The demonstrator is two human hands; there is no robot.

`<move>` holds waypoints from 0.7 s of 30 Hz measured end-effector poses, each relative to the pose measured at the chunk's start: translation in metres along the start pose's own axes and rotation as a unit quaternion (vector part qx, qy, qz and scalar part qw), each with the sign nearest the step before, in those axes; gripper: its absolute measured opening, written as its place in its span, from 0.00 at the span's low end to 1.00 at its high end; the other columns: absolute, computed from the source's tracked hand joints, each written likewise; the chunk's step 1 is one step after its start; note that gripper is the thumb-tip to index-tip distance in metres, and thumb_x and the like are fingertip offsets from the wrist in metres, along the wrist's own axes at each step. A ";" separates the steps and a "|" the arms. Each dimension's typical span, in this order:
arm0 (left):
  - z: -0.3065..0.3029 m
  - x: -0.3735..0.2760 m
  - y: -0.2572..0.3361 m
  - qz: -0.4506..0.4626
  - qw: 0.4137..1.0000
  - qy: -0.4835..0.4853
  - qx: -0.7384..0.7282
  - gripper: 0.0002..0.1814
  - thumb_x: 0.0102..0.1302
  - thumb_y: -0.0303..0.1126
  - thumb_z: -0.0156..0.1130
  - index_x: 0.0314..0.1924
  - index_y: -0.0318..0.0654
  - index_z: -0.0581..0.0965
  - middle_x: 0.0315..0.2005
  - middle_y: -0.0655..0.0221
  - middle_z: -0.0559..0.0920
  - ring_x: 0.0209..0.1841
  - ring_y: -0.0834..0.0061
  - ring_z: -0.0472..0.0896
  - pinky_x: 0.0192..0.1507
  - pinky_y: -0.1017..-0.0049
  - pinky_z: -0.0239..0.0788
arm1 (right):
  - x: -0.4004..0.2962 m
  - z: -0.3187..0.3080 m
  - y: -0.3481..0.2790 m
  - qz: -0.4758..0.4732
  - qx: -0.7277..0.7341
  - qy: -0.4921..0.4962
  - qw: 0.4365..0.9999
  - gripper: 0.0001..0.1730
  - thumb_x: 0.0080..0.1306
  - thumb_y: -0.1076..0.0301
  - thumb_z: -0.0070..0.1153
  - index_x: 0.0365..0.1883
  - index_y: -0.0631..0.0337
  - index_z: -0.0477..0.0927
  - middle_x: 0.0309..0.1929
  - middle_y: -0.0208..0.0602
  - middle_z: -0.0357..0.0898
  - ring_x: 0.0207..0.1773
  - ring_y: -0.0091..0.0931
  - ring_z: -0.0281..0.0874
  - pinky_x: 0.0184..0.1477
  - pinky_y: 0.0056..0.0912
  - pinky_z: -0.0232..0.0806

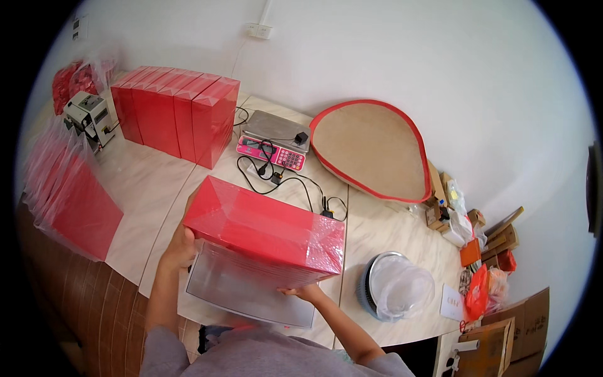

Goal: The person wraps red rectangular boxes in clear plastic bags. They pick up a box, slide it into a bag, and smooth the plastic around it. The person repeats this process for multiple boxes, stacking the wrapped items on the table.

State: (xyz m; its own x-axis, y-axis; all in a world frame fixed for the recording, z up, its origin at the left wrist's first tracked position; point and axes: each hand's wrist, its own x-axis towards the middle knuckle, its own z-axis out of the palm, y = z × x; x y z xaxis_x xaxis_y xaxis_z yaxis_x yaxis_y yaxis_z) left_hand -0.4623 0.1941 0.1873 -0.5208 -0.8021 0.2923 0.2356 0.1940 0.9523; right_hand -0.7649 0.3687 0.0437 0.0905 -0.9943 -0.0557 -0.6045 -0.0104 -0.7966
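Observation:
Between my two hands is a large red box [264,221] wrapped in clear film, held tilted over the table. My left hand [181,247] grips its left end, thumb on the near side and the other fingers hidden behind. At the lower right edge, my right hand [301,292] supports the box from below, its fingers partly hidden. Under the box lies a grey flat panel [254,304] with a dark border, partly covered from view. Beyond the box sits a pink-fronted weighing scale [271,153] with a steel plate, black cables looping in front of it.
Several wrapped red boxes [174,113] stand in a row at the back left, near a white machine [92,115]. Red sheets in plastic [80,202] lie at left. A red-rimmed tan panel [372,148] leans on the wall. A lined bin [372,287] and cardboard boxes [513,330] are right.

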 end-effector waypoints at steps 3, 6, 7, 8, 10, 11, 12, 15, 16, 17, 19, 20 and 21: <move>-0.046 -0.015 -0.056 -0.090 0.995 -0.021 0.029 0.54 0.49 0.70 0.62 0.64 0.34 0.62 0.55 0.67 0.72 0.58 0.74 0.69 0.57 0.71 0.63 | 0.010 0.004 -0.020 -0.074 0.020 0.062 0.995 0.31 0.47 0.59 0.73 0.48 0.61 0.77 0.46 0.41 0.79 0.51 0.34 0.75 0.54 0.39 0.64; -0.039 -0.022 -0.077 -0.129 0.992 0.002 0.009 0.52 0.48 0.66 0.68 0.62 0.34 0.64 0.51 0.70 0.75 0.54 0.75 0.73 0.54 0.73 0.66 | 0.009 0.001 -0.026 -0.063 0.027 0.051 0.996 0.35 0.47 0.59 0.73 0.52 0.61 0.74 0.48 0.43 0.78 0.53 0.37 0.73 0.57 0.40 0.63; -0.029 -0.022 -0.076 -0.123 0.992 0.015 0.002 0.52 0.47 0.65 0.69 0.62 0.34 0.64 0.50 0.71 0.76 0.53 0.75 0.73 0.54 0.73 0.66 | 0.010 0.000 -0.015 -0.093 0.007 0.043 0.995 0.40 0.46 0.59 0.74 0.56 0.60 0.71 0.56 0.46 0.72 0.60 0.41 0.67 0.62 0.41 0.59; -0.022 -0.023 -0.073 -0.118 0.993 0.029 0.000 0.51 0.47 0.64 0.70 0.61 0.34 0.65 0.49 0.72 0.76 0.53 0.76 0.73 0.53 0.74 0.66 | 0.008 0.001 -0.013 -0.080 0.016 0.044 0.996 0.41 0.46 0.59 0.74 0.58 0.60 0.70 0.59 0.47 0.68 0.62 0.42 0.64 0.63 0.41 0.57; -0.013 -0.025 -0.071 -0.055 0.996 0.065 0.004 0.52 0.44 0.62 0.73 0.62 0.34 0.64 0.50 0.71 0.74 0.54 0.75 0.72 0.55 0.73 0.65 | 0.003 -0.002 -0.022 -0.073 -0.006 0.057 0.996 0.46 0.46 0.59 0.74 0.62 0.60 0.65 0.65 0.50 0.60 0.67 0.46 0.56 0.66 0.42 0.54; -0.008 -0.023 -0.074 0.003 0.997 0.079 0.011 0.54 0.43 0.61 0.74 0.62 0.34 0.64 0.53 0.70 0.73 0.56 0.74 0.71 0.56 0.73 0.64 | -0.002 -0.007 -0.030 -0.073 -0.037 0.075 0.994 0.50 0.46 0.59 0.74 0.65 0.61 0.61 0.68 0.52 0.54 0.69 0.48 0.52 0.68 0.42 0.51; 0.008 -0.011 -0.054 0.044 0.997 0.056 -0.003 0.56 0.41 0.60 0.76 0.63 0.34 0.63 0.55 0.68 0.70 0.58 0.73 0.69 0.58 0.71 0.62 | -0.009 -0.012 -0.043 -0.086 -0.028 0.126 0.988 0.52 0.47 0.59 0.74 0.66 0.61 0.58 0.68 0.53 0.54 0.70 0.48 0.52 0.68 0.43 0.51; 0.043 0.011 0.022 0.117 0.992 -0.001 0.052 0.59 0.35 0.55 0.80 0.65 0.35 0.61 0.58 0.63 0.67 0.61 0.67 0.66 0.63 0.67 0.58 | -0.040 -0.012 -0.070 -0.091 -0.038 0.258 0.961 0.56 0.51 0.60 0.72 0.70 0.63 0.49 0.65 0.54 0.59 0.65 0.46 0.61 0.66 0.42 0.57; 0.050 0.016 0.042 0.150 0.976 -0.032 0.152 0.59 0.35 0.54 0.80 0.65 0.36 0.62 0.58 0.62 0.68 0.61 0.66 0.66 0.63 0.66 0.57 | -0.053 -0.008 -0.065 -0.053 -0.007 0.263 0.963 0.55 0.52 0.61 0.71 0.70 0.63 0.50 0.63 0.53 0.61 0.62 0.44 0.65 0.63 0.40 0.60; 0.062 0.024 0.053 0.182 0.951 -0.069 0.242 0.58 0.35 0.52 0.80 0.65 0.37 0.62 0.57 0.61 0.68 0.61 0.64 0.66 0.63 0.65 0.57 | -0.071 -0.004 -0.054 -0.008 0.022 0.272 0.962 0.53 0.53 0.61 0.70 0.70 0.62 0.50 0.62 0.52 0.63 0.59 0.42 0.69 0.60 0.39 0.63; 0.086 0.027 0.074 0.171 0.906 -0.114 0.370 0.55 0.35 0.49 0.80 0.64 0.40 0.64 0.57 0.57 0.67 0.59 0.57 0.67 0.61 0.62 0.59 | -0.096 0.001 -0.058 0.064 0.024 0.295 0.953 0.42 0.60 0.65 0.63 0.68 0.62 0.54 0.54 0.45 0.72 0.46 0.32 0.77 0.47 0.31 0.70; 0.098 0.030 0.078 0.172 0.876 -0.141 0.428 0.54 0.35 0.49 0.79 0.64 0.41 0.64 0.57 0.56 0.67 0.58 0.55 0.67 0.60 0.61 0.59 | -0.108 0.007 -0.048 0.077 0.054 0.314 0.945 0.39 0.62 0.66 0.61 0.68 0.62 0.56 0.53 0.44 0.73 0.45 0.30 0.77 0.46 0.30 0.70; 0.109 0.032 0.075 0.160 0.861 -0.163 0.455 0.54 0.36 0.50 0.79 0.64 0.41 0.65 0.57 0.56 0.67 0.58 0.55 0.67 0.60 0.61 0.59 | -0.120 0.015 -0.036 0.093 0.083 0.333 0.935 0.36 0.64 0.67 0.58 0.67 0.63 0.57 0.52 0.43 0.73 0.44 0.28 0.77 0.45 0.29 0.70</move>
State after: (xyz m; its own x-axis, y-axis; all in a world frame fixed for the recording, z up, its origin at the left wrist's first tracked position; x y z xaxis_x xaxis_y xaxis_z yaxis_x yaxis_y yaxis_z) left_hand -0.5511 0.2449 0.2775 -0.7861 -0.4527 0.4208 -0.2532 0.8569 0.4490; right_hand -0.7420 0.4903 0.0695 -0.5508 -0.8228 0.1403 -0.4249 0.1317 -0.8956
